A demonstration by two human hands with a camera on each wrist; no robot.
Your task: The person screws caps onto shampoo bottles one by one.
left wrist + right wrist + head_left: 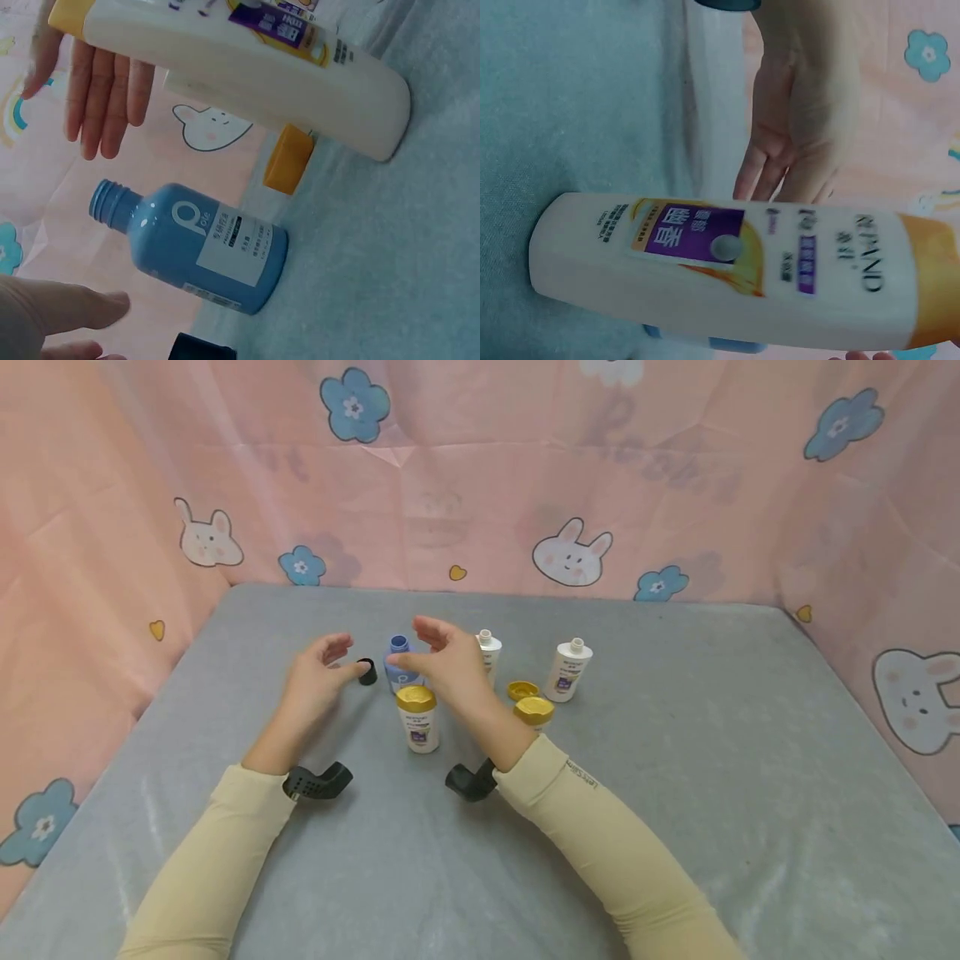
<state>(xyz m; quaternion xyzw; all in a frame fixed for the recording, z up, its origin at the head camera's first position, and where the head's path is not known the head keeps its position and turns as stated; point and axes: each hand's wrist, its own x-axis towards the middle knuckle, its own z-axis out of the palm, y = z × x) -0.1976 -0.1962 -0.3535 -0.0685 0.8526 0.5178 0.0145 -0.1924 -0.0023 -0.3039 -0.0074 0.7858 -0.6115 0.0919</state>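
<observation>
My left hand (318, 675) hovers with relaxed fingers beside a black cap (367, 672), which lies on the cloth. Its thumb (82, 306) points toward a blue bottle (206, 244) standing with its threaded neck uncovered. My right hand (453, 664) is raised by that bottle's neck, fingers extended and holding nothing. Just in front stands a white bottle with a gold cap (417, 722), its label large in the right wrist view. A second gold-capped bottle (533, 712) is mostly hidden behind my right forearm.
Two uncapped white bottles stand farther back, one partly behind my right hand and another white bottle (568, 672) to its right. A loose gold cap (522, 691) lies between them. Grey cloth (712, 760) covers the table, with a pink patterned curtain (480, 485) behind.
</observation>
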